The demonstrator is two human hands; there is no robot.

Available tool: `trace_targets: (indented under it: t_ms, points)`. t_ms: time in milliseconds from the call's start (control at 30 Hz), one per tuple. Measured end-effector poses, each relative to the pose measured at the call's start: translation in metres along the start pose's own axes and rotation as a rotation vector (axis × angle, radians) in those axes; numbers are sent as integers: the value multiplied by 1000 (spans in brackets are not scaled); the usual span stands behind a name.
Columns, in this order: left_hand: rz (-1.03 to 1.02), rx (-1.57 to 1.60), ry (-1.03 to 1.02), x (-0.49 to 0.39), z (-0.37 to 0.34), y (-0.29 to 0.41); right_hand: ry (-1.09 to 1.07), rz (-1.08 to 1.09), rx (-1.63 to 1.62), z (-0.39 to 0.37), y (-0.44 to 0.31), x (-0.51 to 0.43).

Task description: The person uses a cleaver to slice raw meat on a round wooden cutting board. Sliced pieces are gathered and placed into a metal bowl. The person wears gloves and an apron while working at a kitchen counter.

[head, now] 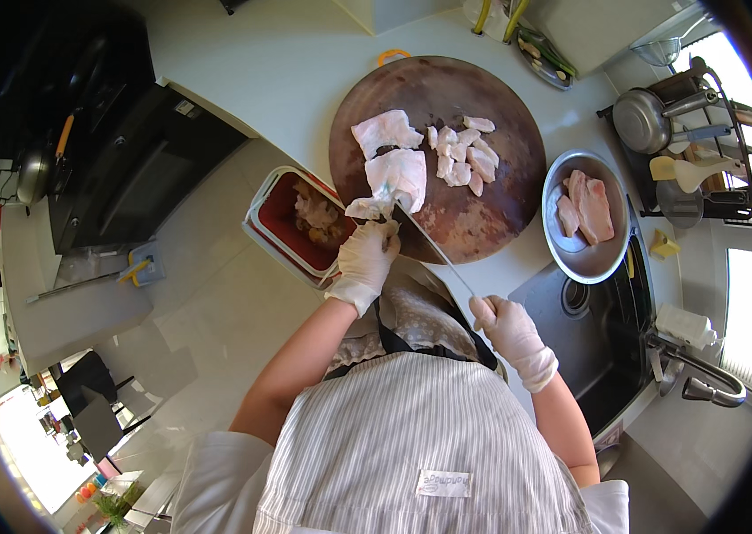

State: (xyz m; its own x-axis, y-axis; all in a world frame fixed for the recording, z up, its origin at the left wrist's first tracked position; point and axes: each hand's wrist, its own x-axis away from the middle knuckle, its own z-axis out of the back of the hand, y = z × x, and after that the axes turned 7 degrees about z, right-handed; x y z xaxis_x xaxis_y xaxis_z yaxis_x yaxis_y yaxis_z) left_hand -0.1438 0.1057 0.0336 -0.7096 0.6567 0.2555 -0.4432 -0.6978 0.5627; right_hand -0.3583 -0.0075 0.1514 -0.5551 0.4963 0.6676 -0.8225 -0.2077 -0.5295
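In a pale glove, my left hand (368, 259) pinches the near edge of a flat piece of pale, skin-like raw meat (399, 175). That piece lies at the left of a round wooden chopping board (502, 213). My right hand (512, 340), gloved too, grips a large knife (430, 241), its handle mostly hidden in the fist. The blade slants up and left, and its tip meets the meat close to my left fingers. Just beyond lies a second flat piece (387, 129). Several small cut chunks (459, 155) form a pile near the board's middle.
Left of the board, a red-lined bin (269, 223) holds scraps. On the right, a metal bowl (552, 250) with larger raw meat pieces (590, 210) stands beside a dark sink (569, 360) with a faucet (716, 394). A utensil rack (689, 147) and a dish of scallions (546, 60) stand farther back.
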Motion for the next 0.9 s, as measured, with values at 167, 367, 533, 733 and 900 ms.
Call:
trace_targets:
  t_ms: [167, 367, 533, 733, 900]
  points:
    - [-17, 70, 106, 10, -2, -15, -38, -13, 5, 12, 27, 17]
    - [-19, 137, 97, 16, 0, -20, -111, 108, 24, 28, 24, -1]
    - [-17, 57, 47, 14, -3, -25, -126, 240, 101, 41, 10, -23]
    - [-91, 34, 149, 14, -9, -26, -167, 229, 294, 51, -9, -44]
    - [-72, 96, 106, 12, -8, -27, -149, 171, 343, 61, -4, -39]
